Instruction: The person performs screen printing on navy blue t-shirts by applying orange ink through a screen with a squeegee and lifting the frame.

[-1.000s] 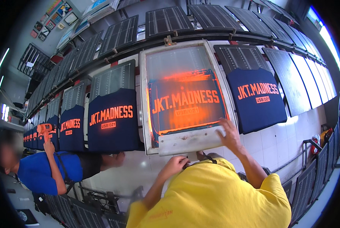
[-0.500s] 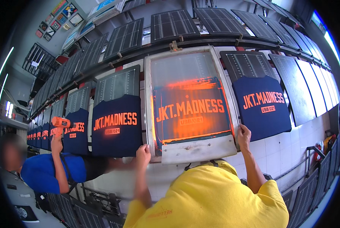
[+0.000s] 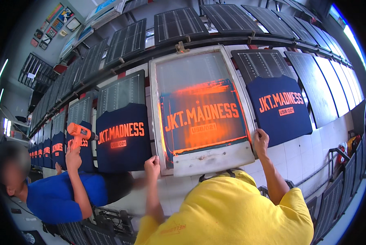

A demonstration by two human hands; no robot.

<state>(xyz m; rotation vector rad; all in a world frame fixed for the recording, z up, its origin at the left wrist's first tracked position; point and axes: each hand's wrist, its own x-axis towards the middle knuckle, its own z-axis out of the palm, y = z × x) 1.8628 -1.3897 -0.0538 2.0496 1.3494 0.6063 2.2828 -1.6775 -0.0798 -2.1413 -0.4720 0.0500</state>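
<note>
A pale-framed printing screen (image 3: pixel 235 73) lies over a board in front of me, with orange ink across the lower half of its mesh. My left hand (image 3: pixel 152 167) is closed at the frame's lower left edge. On the opposite side, my right hand (image 3: pixel 261 141) pinches the lower right edge between thumb and fingers. A white metal squeegee (image 3: pixel 215 157) rests along the near end of the screen. Dark blue shirts with orange lettering lie on boards either side: one shirt (image 3: pixel 121 155) left of the screen, another shirt (image 3: pixel 281 124) to the right.
A co-worker in a blue top (image 3: pixel 64 196) holds an orange heat gun (image 3: pixel 80 131) on my left. More printing boards (image 3: pixel 179 26) run in rows beyond the rail, and bare boards (image 3: pixel 313 90) stand to the right. Other racked boards (image 3: pixel 334 204) are at lower right.
The co-worker has moved the heat gun rightward, toward the shirt left of the screen. My hands stay at the frame's edges. The whole view has shifted slightly.
</note>
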